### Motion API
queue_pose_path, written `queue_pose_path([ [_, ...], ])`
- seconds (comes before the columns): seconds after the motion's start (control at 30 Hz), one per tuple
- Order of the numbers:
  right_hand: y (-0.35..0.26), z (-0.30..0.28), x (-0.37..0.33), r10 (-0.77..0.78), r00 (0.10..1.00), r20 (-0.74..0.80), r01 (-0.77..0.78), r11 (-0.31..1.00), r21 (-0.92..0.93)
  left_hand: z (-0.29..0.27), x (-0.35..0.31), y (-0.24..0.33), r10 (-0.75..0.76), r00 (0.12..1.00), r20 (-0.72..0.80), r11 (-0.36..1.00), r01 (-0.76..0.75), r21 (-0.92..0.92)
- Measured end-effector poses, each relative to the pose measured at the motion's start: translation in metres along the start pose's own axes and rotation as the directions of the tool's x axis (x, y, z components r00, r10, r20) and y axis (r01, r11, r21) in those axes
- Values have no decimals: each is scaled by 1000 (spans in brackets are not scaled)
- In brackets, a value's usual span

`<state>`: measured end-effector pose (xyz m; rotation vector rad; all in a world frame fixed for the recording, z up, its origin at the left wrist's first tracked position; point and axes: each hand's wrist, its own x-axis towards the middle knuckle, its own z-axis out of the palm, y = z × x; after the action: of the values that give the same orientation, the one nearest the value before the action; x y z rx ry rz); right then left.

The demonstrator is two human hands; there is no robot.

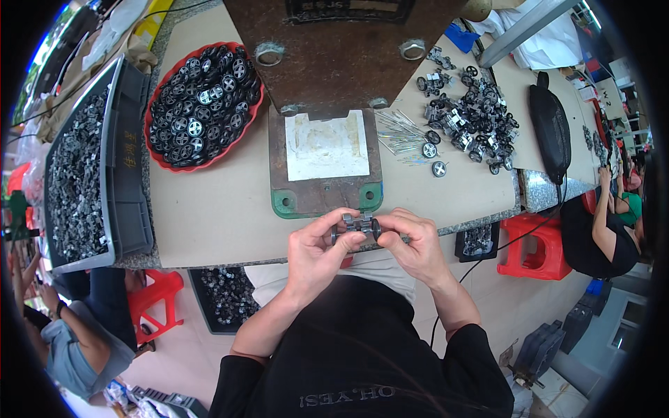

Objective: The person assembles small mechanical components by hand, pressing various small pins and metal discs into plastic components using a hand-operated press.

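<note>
Just in front of the press base, my two hands work on one small part together. My left hand [312,252] pinches a grey plastic toy chassis piece [359,223] between thumb and fingers. At its right end sits a black wheel [376,228], gripped by the thumb and fingers of my right hand [417,245]. Another dark wheel shows at the left end, partly behind my left fingers. Beyond my hands is the press's green-edged metal base [284,198], with a white plate [327,150] on it.
A red bowl [155,155] of black wheels stands left, beside a grey bin [125,174] of small parts. Thin metal axles [401,134] and a pile of wheeled pieces [474,118] lie right. The brown press body [341,63] rises ahead. Co-workers sit on both sides.
</note>
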<state>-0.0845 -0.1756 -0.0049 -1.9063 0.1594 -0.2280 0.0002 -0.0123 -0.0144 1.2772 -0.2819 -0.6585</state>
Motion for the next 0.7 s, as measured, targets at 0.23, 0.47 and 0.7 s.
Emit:
queue_pose_path([
  [0.23,-1,-3,1,41,999,8,-41,996,76,-6,0,-5,-85,993,84,990,94,-107],
  [0.47,-2,-11,1,94,994,61,-104,975,198,-20,4,-9,-56,946,318,929,166,-330],
  [0.7,-1,-15,-1,30,997,67,-42,981,189,-23,2,-16,-44,936,350,883,200,-424],
])
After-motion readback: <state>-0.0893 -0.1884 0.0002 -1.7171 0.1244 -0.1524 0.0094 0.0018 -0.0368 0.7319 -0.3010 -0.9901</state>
